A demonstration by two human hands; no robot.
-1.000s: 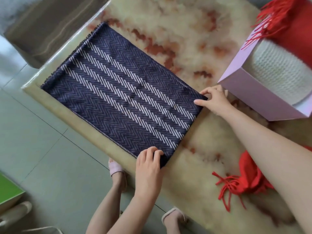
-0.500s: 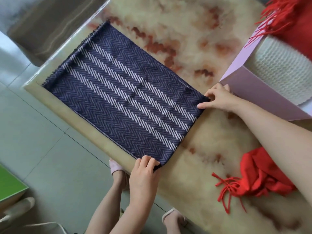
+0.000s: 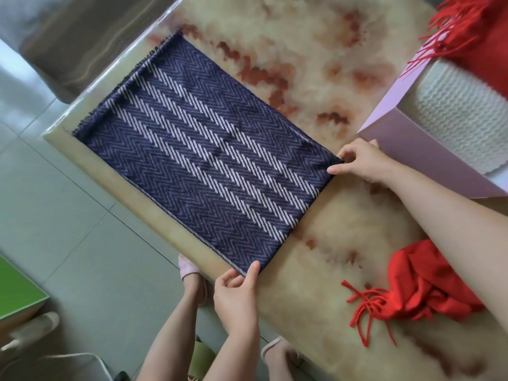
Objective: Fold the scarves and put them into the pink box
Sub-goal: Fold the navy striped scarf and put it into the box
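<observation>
A navy scarf [image 3: 203, 163] with white herringbone stripes lies folded flat on the marble table [image 3: 316, 64], along its near-left edge. My left hand [image 3: 236, 292] pinches the scarf's near corner at the table edge. My right hand [image 3: 362, 160] pinches the far right corner, beside the pink box [image 3: 428, 158]. The pink box stands at the right and holds a white knitted scarf [image 3: 461, 116] with a red fringed scarf [image 3: 481, 28] behind it. Another red scarf [image 3: 417, 287] lies crumpled on the table under my right forearm.
The table's near-left edge drops to a grey tiled floor [image 3: 55, 215], where my feet in pale slippers [image 3: 188, 268] stand. A grey sofa [image 3: 68, 31] sits at the upper left. A green-topped object [image 3: 16, 292] shows at the lower left.
My left hand slid back from lying on the scarf's near corner to pinching its tip at the table edge. My right hand keeps its pinch on the far corner. The scarf lies flatter.
</observation>
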